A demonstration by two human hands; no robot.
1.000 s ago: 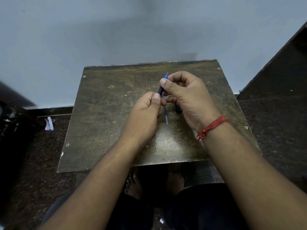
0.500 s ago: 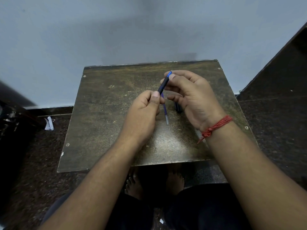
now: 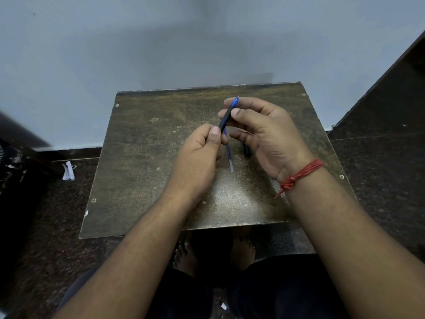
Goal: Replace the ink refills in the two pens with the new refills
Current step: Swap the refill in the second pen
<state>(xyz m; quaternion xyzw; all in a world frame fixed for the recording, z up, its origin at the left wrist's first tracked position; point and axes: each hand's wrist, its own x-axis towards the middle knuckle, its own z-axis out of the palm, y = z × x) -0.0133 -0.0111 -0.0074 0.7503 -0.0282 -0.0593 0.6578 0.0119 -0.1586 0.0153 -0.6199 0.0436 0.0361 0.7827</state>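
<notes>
A dark pen with a blue tip end points up and away above the small table. My left hand grips its lower end in curled fingers. My right hand pinches the upper part near the blue tip between thumb and fingers. On the tabletop below them lies a thin blue refill. Just right of it, the end of a second dark pen shows under my right palm; the rest of it is hidden.
The worn brown table stands against a pale wall. Dark speckled floor surrounds it, with a crumpled white scrap at the left. My bare feet show under the table's near edge.
My right hand has opened out and slid up the pen toward the blue tip; the pen now shows more of its length between the two hands. The left hand has hardly moved.
</notes>
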